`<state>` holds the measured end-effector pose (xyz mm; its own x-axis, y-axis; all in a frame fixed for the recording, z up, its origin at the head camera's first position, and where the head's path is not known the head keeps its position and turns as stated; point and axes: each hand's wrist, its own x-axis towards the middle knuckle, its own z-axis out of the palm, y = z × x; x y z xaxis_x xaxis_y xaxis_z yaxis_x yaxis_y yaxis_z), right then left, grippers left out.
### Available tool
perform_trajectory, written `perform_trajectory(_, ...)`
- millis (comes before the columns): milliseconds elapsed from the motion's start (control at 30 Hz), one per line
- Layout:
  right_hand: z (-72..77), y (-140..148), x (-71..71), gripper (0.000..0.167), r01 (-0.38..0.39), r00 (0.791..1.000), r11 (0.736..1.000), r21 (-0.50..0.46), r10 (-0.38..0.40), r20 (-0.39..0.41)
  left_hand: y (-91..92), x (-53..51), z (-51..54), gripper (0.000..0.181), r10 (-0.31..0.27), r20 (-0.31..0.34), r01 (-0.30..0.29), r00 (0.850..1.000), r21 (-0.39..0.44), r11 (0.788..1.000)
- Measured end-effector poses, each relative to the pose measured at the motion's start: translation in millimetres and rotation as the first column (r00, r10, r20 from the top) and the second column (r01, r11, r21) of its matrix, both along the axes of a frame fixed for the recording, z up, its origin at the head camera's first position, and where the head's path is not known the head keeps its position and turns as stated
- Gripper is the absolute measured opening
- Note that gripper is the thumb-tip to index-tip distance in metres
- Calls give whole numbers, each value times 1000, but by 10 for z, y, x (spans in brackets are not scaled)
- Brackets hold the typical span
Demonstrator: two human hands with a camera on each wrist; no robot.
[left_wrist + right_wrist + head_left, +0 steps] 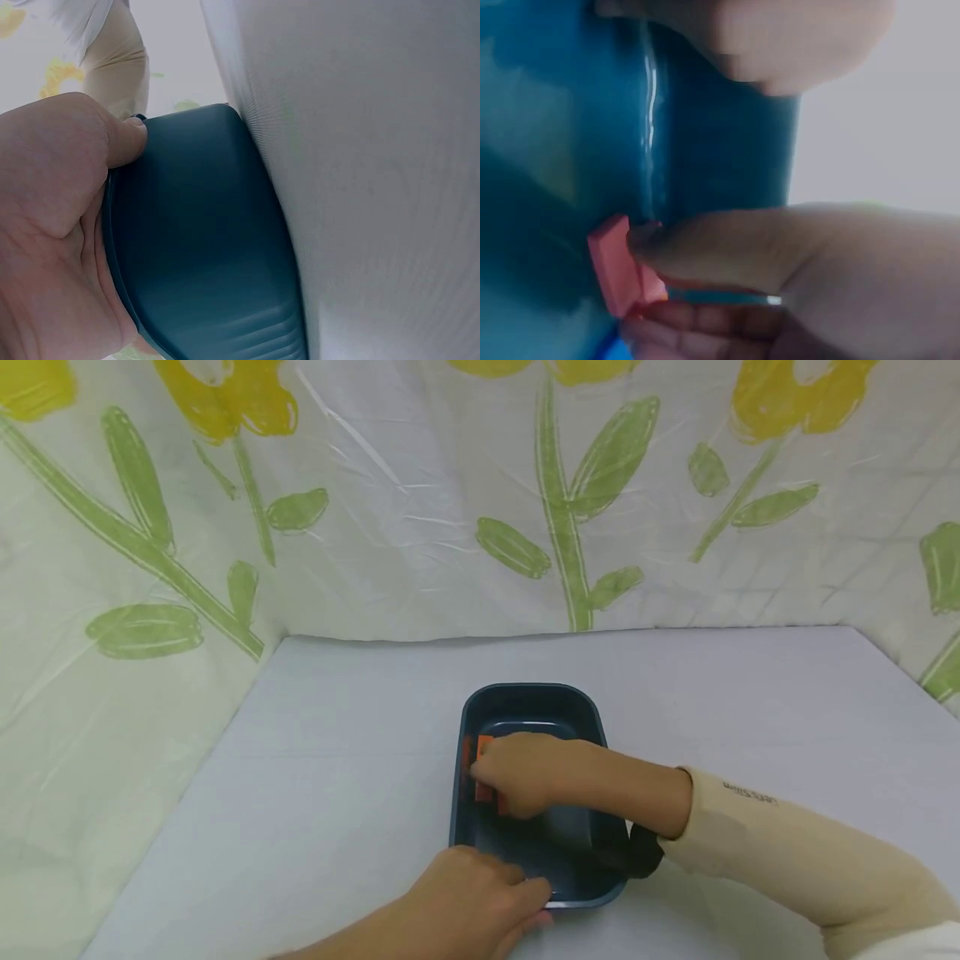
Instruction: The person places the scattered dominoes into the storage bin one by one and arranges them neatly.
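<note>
A deep dark-blue plastic bin [540, 902] stands on the white table. My left hand [476, 902] grips its near rim at the left; the left wrist view has the thumb [129, 141] against the outer wall [202, 225]. My right hand [521, 772] reaches down inside the bin by its left wall. Thumb and fingers there pinch a small flat red block [615, 266], seen in the right wrist view. Orange-red pieces [484, 792] also show around the fingers in the head view. How many there are is partly hidden by the hand.
White cloth covers the table [337, 760] on both sides of the bin. A curtain [420, 527] with yellow flowers and green leaves hangs behind and at the sides. Beneath my right wrist is a black object [643, 852]. A bit of blue [619, 349] shows below the fingers.
</note>
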<state>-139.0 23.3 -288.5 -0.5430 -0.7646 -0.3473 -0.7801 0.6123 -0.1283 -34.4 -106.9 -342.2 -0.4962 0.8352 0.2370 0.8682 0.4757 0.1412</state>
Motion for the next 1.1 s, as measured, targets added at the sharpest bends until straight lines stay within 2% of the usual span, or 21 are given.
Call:
perform_trajectory(167,81,15,161,12,-6,1000,999,47,5,25,3,5,10,23,18,37,-16,999,-37,999)
perform_trajectory(267,118,13,254,13,-19,998,995,102,13,57,8,6,8,22,27,43,-25,999,-44,999)
perform_trajectory(367,144,29,295,15,-32,995,992,118,20,100,11,7,12,22,31,51,-29,998,-44,999)
perform_trajectory(600,152,102,239,14,-16,982,999,51,6,189,17,-1,29,21,28,80,-23,996,-65,998)
perform_trajectory(767,145,139,182,15,-13,976,999,33,6,216,20,-3,37,21,37,87,-29,996,-92,995)
perform_trajectory(1100,151,173,153,20,20,968,1000,-3,-19,252,16,6,20,24,19,-2,-19,1000,-51,998)
